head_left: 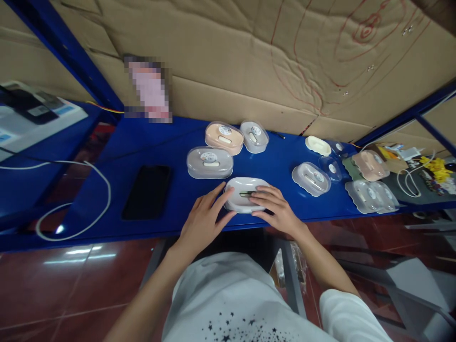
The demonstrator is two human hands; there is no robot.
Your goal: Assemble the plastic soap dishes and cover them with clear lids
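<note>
A white oval soap box (pixel 242 183) with a slot in its middle lies on the blue tabletop close to its front edge. My left hand (pixel 206 211) grips its left end, with the thumb at the near edge and the fingers along the far side. On the right end, my right hand (pixel 273 205) holds the same box, its fingers reaching over the top to the slot and its thumb low at the near edge. Just behind it stand a grey lidded soap box (pixel 210 166), a peach one (pixel 223 137) and another grey one (pixel 254 137).
A dark phone (pixel 147 192) lies to the left, near a looped white cable (pixel 109 190). Rightward are a scalloped soap box (pixel 311 179), a cream tray (pixel 318 146), a clear lid (pixel 330 168) and a pink scalloped box (pixel 371 165). A cardboard wall (pixel 221 57) rises behind.
</note>
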